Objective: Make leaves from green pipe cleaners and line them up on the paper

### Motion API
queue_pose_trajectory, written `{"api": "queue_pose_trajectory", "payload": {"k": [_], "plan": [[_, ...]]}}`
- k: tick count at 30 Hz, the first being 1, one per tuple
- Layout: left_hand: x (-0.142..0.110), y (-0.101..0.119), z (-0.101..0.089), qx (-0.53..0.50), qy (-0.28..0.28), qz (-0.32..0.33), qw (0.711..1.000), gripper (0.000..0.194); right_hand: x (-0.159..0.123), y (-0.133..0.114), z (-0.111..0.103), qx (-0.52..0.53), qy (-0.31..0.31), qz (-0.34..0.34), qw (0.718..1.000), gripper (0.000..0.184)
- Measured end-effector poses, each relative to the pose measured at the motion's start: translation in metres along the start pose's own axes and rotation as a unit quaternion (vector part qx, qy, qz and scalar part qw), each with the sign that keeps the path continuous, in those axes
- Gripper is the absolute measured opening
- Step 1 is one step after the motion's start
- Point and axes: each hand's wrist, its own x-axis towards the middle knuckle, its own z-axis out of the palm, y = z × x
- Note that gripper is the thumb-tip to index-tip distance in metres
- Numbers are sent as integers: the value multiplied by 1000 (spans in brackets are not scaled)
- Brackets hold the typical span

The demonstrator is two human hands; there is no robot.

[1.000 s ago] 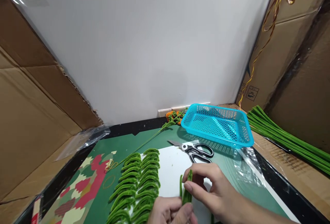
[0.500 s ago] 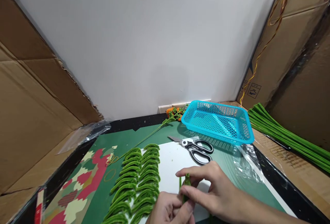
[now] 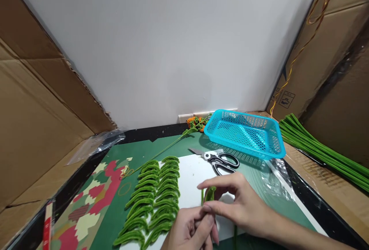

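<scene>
My left hand [image 3: 194, 229] is closed, thumb pressed on its fingers, around the lower part of a folded green pipe cleaner [image 3: 211, 193]. My right hand [image 3: 240, 206] meets it at the fingertips: thumb and bent fingers hold the upper part, while the index finger sticks out above. Most of the pipe cleaner is hidden by my fingers. A thin green strand stands just left of it, and another hangs below my right hand. To the left, two columns of curved green pipe-cleaner leaves [image 3: 167, 182] lie on white paper [image 3: 188, 173].
Scissors [image 3: 216, 159] lie just beyond my hands. A blue plastic basket [image 3: 245, 151] stands behind them, beside an orange flower with a long green stem [image 3: 170, 148]. Long green pipe cleaners [image 3: 319, 148] lie at the right. Cardboard [image 3: 34, 88] and a white board [image 3: 173, 42] enclose the table.
My right index finger has lifted off the pipe cleaner and stretched out. The pipe cleaner's top has turned and shows less between my hands. The view has shifted slightly.
</scene>
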Motion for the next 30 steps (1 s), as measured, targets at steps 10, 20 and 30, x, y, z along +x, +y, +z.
{"api": "queue_pose_trajectory", "payload": {"k": [10, 20, 30], "plan": [[2, -7, 1, 34, -49, -25, 998, 79, -4, 0, -6, -80, -97, -86, 988, 25], [-6, 4, 7, -14, -26, -47, 998, 72, -7, 11, -8, -132, -64, -164, 975, 35], [-10, 12, 6, 7, -28, -29, 999, 71, -6, 6, -10, -43, -92, -23, 995, 15]]}}
